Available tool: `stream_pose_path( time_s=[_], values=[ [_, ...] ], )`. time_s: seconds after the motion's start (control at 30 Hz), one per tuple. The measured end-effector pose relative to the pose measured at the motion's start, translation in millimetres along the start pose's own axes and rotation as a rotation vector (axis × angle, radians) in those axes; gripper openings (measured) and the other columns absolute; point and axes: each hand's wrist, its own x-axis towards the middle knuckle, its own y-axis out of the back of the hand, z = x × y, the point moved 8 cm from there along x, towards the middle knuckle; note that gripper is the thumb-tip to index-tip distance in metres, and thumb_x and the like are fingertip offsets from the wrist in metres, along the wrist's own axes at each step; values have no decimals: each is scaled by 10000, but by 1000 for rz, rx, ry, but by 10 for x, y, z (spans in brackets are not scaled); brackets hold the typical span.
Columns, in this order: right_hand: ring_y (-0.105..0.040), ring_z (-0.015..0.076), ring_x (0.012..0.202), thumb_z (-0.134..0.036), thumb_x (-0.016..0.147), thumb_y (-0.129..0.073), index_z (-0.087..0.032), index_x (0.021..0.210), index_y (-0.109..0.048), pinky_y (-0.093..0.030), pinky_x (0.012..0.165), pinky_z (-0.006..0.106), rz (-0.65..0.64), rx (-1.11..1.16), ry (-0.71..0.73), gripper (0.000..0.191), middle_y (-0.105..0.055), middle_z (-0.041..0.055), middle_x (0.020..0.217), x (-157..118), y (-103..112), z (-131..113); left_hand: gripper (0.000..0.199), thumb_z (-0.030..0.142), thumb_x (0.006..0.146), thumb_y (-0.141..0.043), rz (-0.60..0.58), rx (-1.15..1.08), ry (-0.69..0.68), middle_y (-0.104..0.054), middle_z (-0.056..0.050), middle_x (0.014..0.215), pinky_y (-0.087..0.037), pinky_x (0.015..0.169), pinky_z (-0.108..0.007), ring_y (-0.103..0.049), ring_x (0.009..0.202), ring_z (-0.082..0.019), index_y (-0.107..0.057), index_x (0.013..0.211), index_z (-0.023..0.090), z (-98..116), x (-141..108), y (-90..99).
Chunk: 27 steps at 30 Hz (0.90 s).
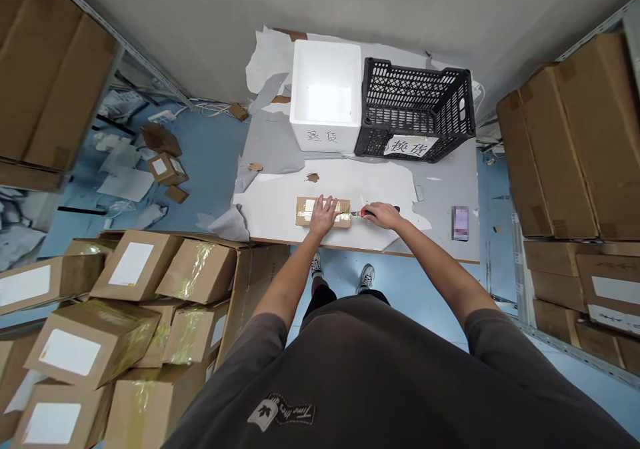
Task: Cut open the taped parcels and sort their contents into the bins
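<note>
A small taped cardboard box (303,212) lies near the front edge of the table, with clear tape and a white label on top. My left hand (324,215) rests on top of it, fingers stretched out and pressing it down. My right hand (384,215) is wrapped round the red and black handle of a utility knife (367,213). The blade points left and meets the right end of the box, over the taped seam. How deep the blade sits in the tape cannot be made out.
Behind the box stand a white foam bin (326,135) and a black plastic crate (417,112), both with handwritten marks. A phone (460,223) lies at the table's right. Taped cartons (75,342) fill a large box at left; shelves with cartons (565,149) stand at right.
</note>
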Motion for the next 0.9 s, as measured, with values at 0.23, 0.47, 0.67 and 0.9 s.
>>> stream_pose_path(
  time_s=[0.23, 0.47, 0.67, 0.9],
  values=[
    [-677, 325, 1274, -409, 1178, -499, -271, 1444, -698, -480, 961, 376, -2, -3, 5, 360, -766, 123, 1357, 67, -63, 11, 705, 527, 1081, -636, 13, -8, -11, -457, -154, 1811, -128, 1448, -653, -186, 1777, -378, -507, 1723, 264, -26, 26, -44],
    [-673, 331, 1227, -425, 1204, -440, -239, 1502, -670, -465, 948, 381, 6, -87, -47, 420, -745, 163, 1345, 7, -102, -109, 540, 440, 1150, -525, 134, -3, -59, -577, -175, 1720, -219, 1437, -658, -327, 1733, -391, -625, 1627, 208, -52, 61, -60],
    [-661, 348, 1243, -438, 1215, -387, -232, 1495, -652, -473, 946, 397, 23, -103, -169, 437, -721, 196, 1372, -83, -213, -293, 547, 429, 1135, -559, 133, 29, -56, -566, -172, 1729, -219, 1431, -674, -292, 1748, -385, -598, 1643, 231, -27, 42, -33],
    [-682, 330, 1254, -476, 1219, -396, -270, 1464, -636, -489, 937, 374, 13, 77, -281, 400, -776, 131, 1337, -159, -311, -301, 586, 472, 1112, -598, 106, 61, -44, -553, -172, 1739, -207, 1435, -649, -268, 1757, -376, -586, 1648, 237, -8, 20, 13]
  ],
)
